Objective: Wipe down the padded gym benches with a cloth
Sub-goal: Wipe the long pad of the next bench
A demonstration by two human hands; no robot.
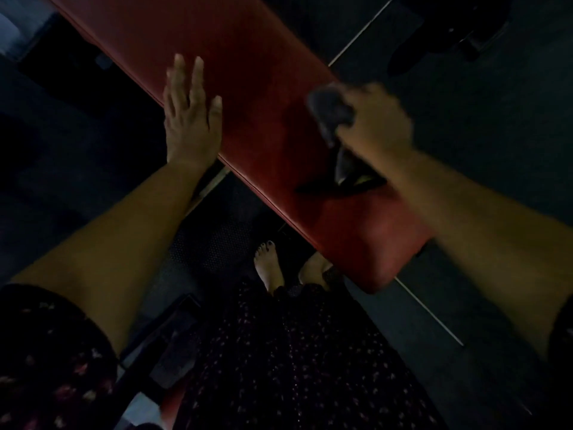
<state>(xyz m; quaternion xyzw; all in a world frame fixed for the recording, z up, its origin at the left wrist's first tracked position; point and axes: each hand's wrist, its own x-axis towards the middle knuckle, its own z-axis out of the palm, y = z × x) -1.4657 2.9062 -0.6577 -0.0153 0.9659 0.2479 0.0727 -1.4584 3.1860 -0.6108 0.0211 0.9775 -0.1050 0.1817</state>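
A long red padded bench point(248, 88) runs diagonally from the upper left to the lower right of the dim scene. My left hand point(189, 116) lies flat with straight fingers on the bench's near edge. My right hand point(372, 119), blurred by motion, grips a dark grey cloth point(330, 111) over the right side of the pad. A dark shadow or fold of cloth point(338, 184) lies on the pad just below that hand; I cannot tell which.
My bare feet point(269, 268) stand on the dark floor right beside the bench's near end. A thin metal bar point(431, 315) runs along the floor at the right. Dark equipment point(449, 29) sits at the upper right, and a dark frame part point(173, 342) at the lower left.
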